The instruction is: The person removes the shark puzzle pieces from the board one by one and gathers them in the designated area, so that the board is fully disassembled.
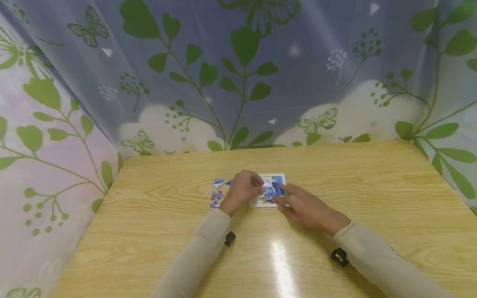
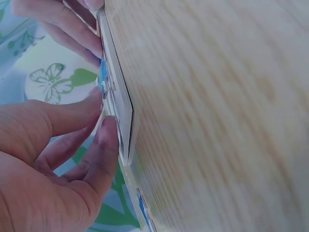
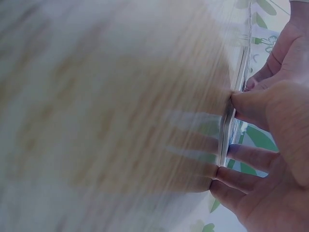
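The thumb and forefinger of the left hand (image 1: pixel 243 189) are brought close together at the left part of the puzzle board (image 1: pixel 257 204); whether a piece is pinched between the tips cannot be told. The right hand (image 1: pixel 308 208) is laid at the board's right side with its fingers spread and extended: the thumb is set against the near edge, apart from the other fingers, which are rested on and along the right edge.

The white-rimmed board is laid flat on the wood-grain table (image 1: pixel 160 186), partly covered by both hands. Inside its rim, blue-and-white picture pieces (image 1: pixel 269 190) are seen at the middle and right. Loose jigsaw pieces (image 1: pixel 217 195) are spread on the table to the left of the board, one of them marked with red; some are partly hidden by the left hand.

Light-coloured sleeves (image 1: pixel 199 246) are worn on both arms, and small black devices (image 1: pixel 339 257) are seen at the wrists, nearer than the board. Beyond the board, the table is backed by a fabric curtain (image 1: pixel 294 82) printed with green leaves and butterflies.
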Tool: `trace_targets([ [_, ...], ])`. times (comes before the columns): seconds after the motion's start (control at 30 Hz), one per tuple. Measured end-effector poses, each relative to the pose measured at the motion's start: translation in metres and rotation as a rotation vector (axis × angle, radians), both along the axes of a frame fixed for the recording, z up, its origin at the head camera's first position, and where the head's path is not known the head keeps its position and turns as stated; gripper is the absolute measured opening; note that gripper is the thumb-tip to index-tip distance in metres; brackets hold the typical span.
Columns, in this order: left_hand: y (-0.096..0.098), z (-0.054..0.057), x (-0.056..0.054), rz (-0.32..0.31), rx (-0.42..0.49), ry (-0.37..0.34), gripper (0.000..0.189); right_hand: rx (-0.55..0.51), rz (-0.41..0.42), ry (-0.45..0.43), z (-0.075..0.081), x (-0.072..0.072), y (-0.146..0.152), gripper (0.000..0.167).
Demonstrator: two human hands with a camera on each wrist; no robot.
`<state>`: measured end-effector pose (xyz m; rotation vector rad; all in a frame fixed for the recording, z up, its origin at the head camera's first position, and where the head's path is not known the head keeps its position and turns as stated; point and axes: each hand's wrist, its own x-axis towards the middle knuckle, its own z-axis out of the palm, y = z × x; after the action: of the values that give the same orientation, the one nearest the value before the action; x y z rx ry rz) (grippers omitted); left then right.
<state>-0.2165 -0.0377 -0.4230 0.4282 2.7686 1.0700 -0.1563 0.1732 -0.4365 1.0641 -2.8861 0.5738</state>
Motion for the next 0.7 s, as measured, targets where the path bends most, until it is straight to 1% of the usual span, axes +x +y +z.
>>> trace_targets([
  [0.13, -0.001, 0.0, 0.001, 0.012, 0.065, 0.008, 0.006, -0.001, 0.005, 0.003, 0.0, 0.0, 0.0, 0.031],
  [0.3, -0.001, 0.001, 0.001, 0.032, 0.114, 0.003, 0.004, 0.003, 0.011, 0.006, 0.001, 0.0, 0.0, 0.031],
  [0.43, -0.004, 0.0, 0.001, 0.048, 0.12, 0.02, 0.003, 0.004, 0.009, 0.002, 0.001, 0.0, 0.0, 0.032],
  [0.57, -0.012, 0.001, 0.001, 0.061, 0.114, 0.036, 0.004, 0.012, 0.002, -0.001, 0.0, 0.0, -0.001, 0.032],
  [0.7, -0.023, 0.003, 0.003, 0.079, 0.123, 0.02, 0.004, 0.011, 0.002, 0.0, 0.0, 0.0, 0.0, 0.033],
])
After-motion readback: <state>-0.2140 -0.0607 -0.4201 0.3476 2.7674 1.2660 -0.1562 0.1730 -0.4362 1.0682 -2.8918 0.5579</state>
